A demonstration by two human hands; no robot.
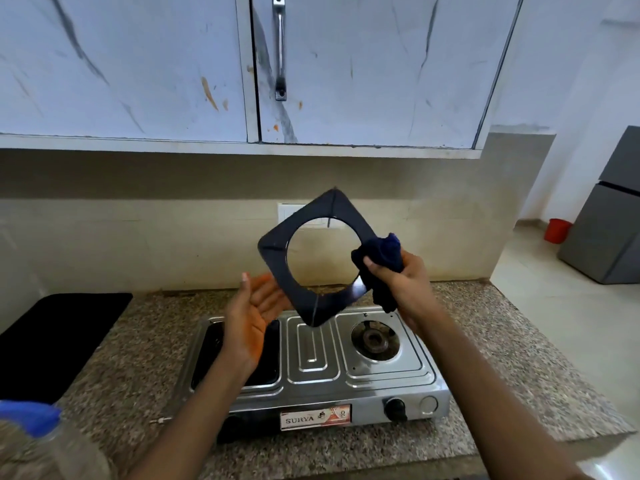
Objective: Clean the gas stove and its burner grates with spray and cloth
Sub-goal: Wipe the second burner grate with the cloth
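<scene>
Holding the dark square metal burner grate (313,258) aloft above the steel two-burner gas stove (311,362), I grip it at 3 o'clock through the dark blue cloth (381,261) in my right hand (401,275), left hand (252,306) spread wide at 8 o'clock touching its edge; right burner (375,339) bare, stove top seemingly still unwiped.
</scene>
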